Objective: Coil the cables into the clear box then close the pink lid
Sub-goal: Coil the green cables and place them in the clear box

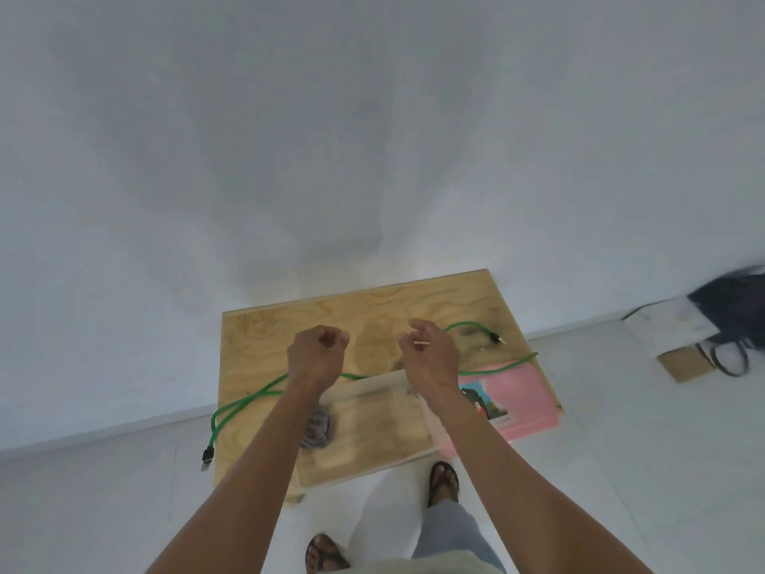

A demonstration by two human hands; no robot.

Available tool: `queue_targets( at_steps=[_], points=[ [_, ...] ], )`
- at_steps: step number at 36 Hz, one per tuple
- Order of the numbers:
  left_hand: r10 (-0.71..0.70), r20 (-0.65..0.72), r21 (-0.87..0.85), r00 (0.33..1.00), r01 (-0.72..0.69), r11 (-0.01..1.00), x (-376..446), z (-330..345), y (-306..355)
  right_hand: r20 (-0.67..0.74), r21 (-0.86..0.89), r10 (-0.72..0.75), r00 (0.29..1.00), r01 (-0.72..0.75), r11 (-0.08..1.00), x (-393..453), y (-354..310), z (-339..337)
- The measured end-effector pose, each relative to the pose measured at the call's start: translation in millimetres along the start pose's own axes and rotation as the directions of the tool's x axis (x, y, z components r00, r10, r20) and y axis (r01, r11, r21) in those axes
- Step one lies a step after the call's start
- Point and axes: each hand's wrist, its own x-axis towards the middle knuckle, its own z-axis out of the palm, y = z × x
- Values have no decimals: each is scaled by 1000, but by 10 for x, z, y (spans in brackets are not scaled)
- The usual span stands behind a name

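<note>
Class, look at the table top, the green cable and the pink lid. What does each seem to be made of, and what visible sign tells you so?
Table top: likely unfinished plywood, pale with swirling grain, matte.
Green cable: flexible cord, possibly a braided or plastic sheath; it bends in loose loops and ends in a dark plug.
Pink lid: probably plastic, flat and evenly coloured, with a printed label.

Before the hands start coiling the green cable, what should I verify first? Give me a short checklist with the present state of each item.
1. Clear box open: ok, pink lid lies beside it.
2. Room in box: ok, only a grey coil sits inside.
3. Green cable free to pull: cannot tell, it passes behind the arms.
4. Cable ends on table: not ok, one plug hangs over the left edge.
5. Left hand free: cannot tell, fingers curled.
6. Right hand free: cannot tell, something thin and pale shows at its fingers.
</note>
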Motion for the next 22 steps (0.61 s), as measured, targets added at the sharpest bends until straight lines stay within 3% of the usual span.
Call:
queue_targets(
  at_steps=[5,14,22],
  points=[
    [16,52,36,999,-18,999,98,515,253,-28,-66,12,1000,-14,998,390,217,-492],
    [14,170,199,985,-48,979,376,1877,726,-56,-221,168,984,-177,959,1401,893,-1400],
    [-105,240,290,965,32,956,636,2859,866,113,-292,307,945,-264,919,1964,1320,-1652]
  ],
)
